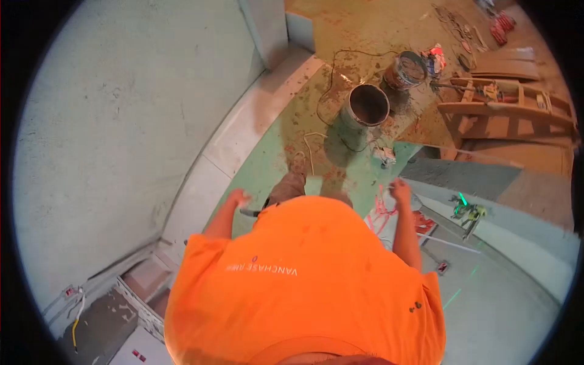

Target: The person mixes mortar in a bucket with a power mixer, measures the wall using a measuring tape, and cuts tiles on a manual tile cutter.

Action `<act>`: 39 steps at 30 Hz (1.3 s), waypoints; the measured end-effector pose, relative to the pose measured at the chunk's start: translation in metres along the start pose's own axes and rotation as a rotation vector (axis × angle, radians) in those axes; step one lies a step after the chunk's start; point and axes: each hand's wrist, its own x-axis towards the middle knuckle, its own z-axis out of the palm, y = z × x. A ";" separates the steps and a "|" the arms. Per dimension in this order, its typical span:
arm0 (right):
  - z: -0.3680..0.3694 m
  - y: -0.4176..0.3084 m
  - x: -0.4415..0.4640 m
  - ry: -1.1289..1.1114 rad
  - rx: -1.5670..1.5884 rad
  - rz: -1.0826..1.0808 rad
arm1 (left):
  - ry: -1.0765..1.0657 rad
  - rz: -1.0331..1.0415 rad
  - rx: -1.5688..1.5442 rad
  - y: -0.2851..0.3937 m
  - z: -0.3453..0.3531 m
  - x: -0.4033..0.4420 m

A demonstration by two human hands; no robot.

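Observation:
My left hand hangs beside my left hip, its fingertips smeared. Close to it, a dark strap or handle shows at the edge of my orange shirt. On the other side, my right hand is raised ahead of my body with the fingers curled in. Whether anything is inside them is hidden. Pink string-like strips lie just left of that hand and below it; I cannot tell if they touch it. One of my boots stands on the green floor.
Ahead stand a bucket with a dark inside and a second, dirty bucket, with a cable around them. Wooden frames lie at right. A green laser line crosses the grey surface near a small device. A pale wall rises at left.

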 end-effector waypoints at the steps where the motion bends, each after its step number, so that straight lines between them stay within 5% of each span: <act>1: 0.018 0.045 0.031 -0.049 -0.342 -0.294 | 0.076 0.041 -0.090 0.022 -0.044 0.001; 3: 0.058 0.013 0.015 -0.352 -0.688 -0.116 | 0.270 0.076 -0.223 0.072 -0.127 -0.002; 4: 0.066 0.000 0.021 -0.362 -0.693 -0.114 | 0.268 0.066 -0.228 0.089 -0.162 0.006; 6: 0.074 -0.018 0.033 -0.627 -0.399 0.282 | 0.433 0.196 -0.504 0.115 -0.214 0.025; 9: 0.061 -0.066 0.082 -0.357 -0.470 0.295 | 0.461 0.163 -0.548 0.139 -0.256 0.052; 11: 0.033 -0.030 0.194 -0.323 -0.781 0.085 | 0.501 0.137 -0.531 0.155 -0.284 0.073; 13: 0.040 -0.079 0.256 -0.283 -0.956 -0.052 | 0.474 0.095 -0.424 0.148 -0.276 0.097; 14: 0.048 -0.105 0.279 -0.260 -0.938 -0.106 | 0.441 0.003 -0.270 0.113 -0.238 0.155; 15: 0.060 -0.130 0.309 -0.241 -0.857 -0.151 | 0.203 -0.088 -0.112 0.143 -0.277 0.118; 19: 0.112 -0.243 0.377 -0.311 -0.080 0.111 | 0.193 -0.132 -0.144 0.161 -0.302 0.094; 22: 0.162 -0.295 0.430 -0.126 -0.694 -0.516 | 0.165 0.087 -0.237 0.145 -0.315 0.131; 25: 0.197 -0.377 0.431 -0.339 -0.294 -0.236 | 0.271 -0.002 -0.254 0.199 -0.373 0.141; 28: 0.214 -0.419 0.436 -0.408 -0.175 -0.200 | 0.305 -0.127 -0.270 0.265 -0.452 0.173; 30: 0.207 -0.443 0.438 -0.343 -0.479 -0.419 | 0.260 -0.115 -0.304 0.297 -0.482 0.192; 32: 0.211 -0.326 0.545 -0.377 -0.643 -0.753 | 0.349 -0.037 -0.332 0.334 -0.521 0.222; 33: 0.195 -0.352 0.533 -0.239 -1.091 -1.199 | 0.402 0.016 -0.347 0.352 -0.544 0.249; 35: 0.179 -0.335 0.566 -0.517 -1.122 -0.603 | 0.343 0.063 -0.346 0.370 -0.572 0.308; 36: 0.181 -0.262 0.625 -0.637 -1.504 -0.914 | 0.265 0.031 -0.389 0.387 -0.592 0.326; 37: 0.152 -0.305 0.625 -0.606 -1.289 -0.574 | 0.187 -0.004 -0.429 0.400 -0.608 0.350; 39: 0.123 -0.384 0.626 -0.487 -1.086 -0.413 | 0.135 0.026 -0.310 0.413 -0.624 0.412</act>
